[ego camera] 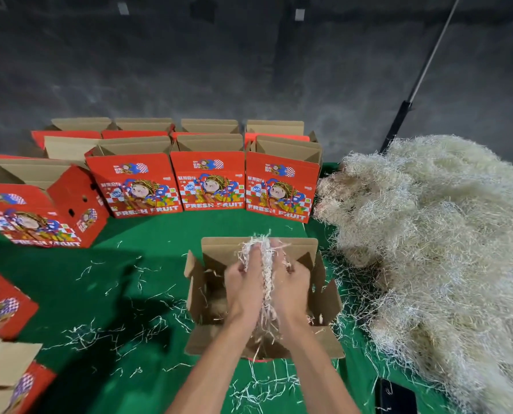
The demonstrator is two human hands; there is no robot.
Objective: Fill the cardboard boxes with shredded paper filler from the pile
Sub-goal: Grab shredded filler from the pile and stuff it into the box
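Green cloth [147,234] covered the work surface in front of a dark grey wall [189,70], with loose pale paper strands [100,336] scattered across it. At the far left, red printed fruit cartons [37,216] stood with brown flaps raised, one of them turned at an angle; beside them a row of three red "FRESH FRUIT" boxes [209,183] faced the camera, more open boxes ranked behind. In the middle, near the viewer, sat an open brown-flapped cardboard box [323,300]. Above its mouth the left hand [243,291] and right hand [294,289] were pressed close together, fingers curled, clamping a bunch of white shredded paper filler [265,264] between them, strands trailing down into the box. Right of the box rose the large heap of pale shredded paper [428,234], touching the nearest red box, and a thin pole [428,58] leaned against the wall behind it.
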